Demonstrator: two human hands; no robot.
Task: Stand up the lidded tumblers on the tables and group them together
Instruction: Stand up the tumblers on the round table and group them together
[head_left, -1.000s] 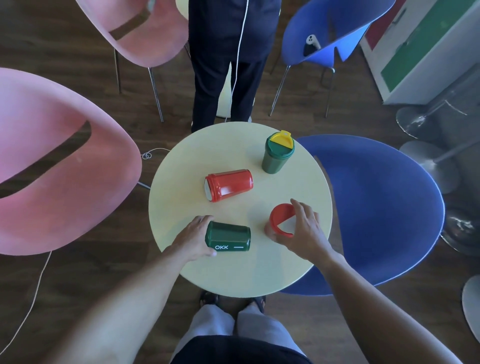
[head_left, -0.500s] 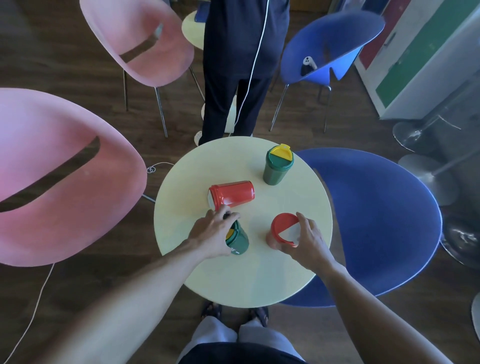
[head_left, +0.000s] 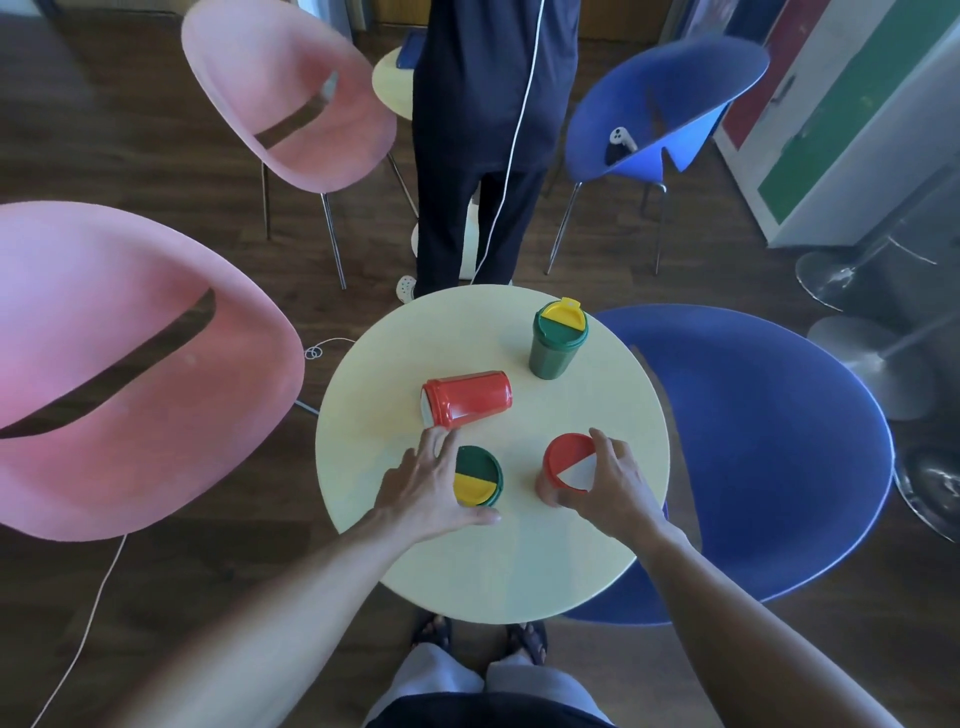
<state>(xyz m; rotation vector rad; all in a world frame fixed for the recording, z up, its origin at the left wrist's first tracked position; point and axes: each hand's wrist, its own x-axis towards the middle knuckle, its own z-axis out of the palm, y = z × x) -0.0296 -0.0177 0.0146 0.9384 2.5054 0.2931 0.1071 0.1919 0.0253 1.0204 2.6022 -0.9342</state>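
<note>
On the round pale-yellow table (head_left: 493, 566), a green tumbler with a green and yellow lid (head_left: 477, 475) stands upright near the front. My left hand (head_left: 421, 488) lies against its left side with fingers spread and straight, and the thumb reaches along its near side. My right hand (head_left: 613, 488) grips an upright red tumbler with a red and white lid (head_left: 566, 457). A second red tumbler (head_left: 467, 397) lies on its side in the middle, lid to the left. Another green tumbler with a yellow flip lid (head_left: 556, 338) stands at the back right.
A person in dark trousers (head_left: 467, 156) stands just beyond the table with a white cable hanging down. Pink chairs (head_left: 104, 364) are on the left, and blue chairs (head_left: 769, 441) on the right. A second small table (head_left: 392, 83) shows behind the person.
My left hand tipped the green tumbler from lying on its side to upright, and its fingers have now spread. My right hand stays on the red tumbler.
</note>
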